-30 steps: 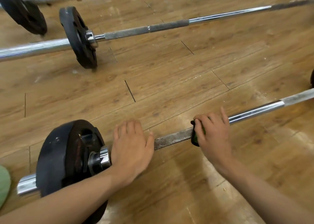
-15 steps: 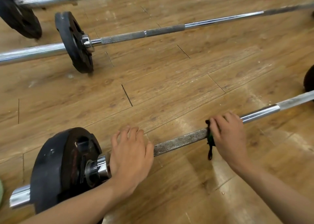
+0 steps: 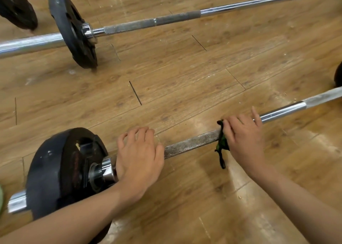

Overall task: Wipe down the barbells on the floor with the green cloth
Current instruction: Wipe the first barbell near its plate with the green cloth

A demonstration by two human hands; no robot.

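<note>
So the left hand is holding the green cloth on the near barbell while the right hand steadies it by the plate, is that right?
Not quite: the hands are swapped. The head view shows the right hand holding the green cloth on the near barbell, while the left hand steadies it by the plate.

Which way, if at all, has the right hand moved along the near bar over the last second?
Yes. The right hand with the green cloth slid right along the bar, away from the planted left hand.

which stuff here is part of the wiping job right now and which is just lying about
In use:
- green cloth, under the right hand
- near barbell, steadied by the left hand

Lying about for now:
- second barbell, still to wipe
- black weight plate at top left
- pale green object at left edge
</note>
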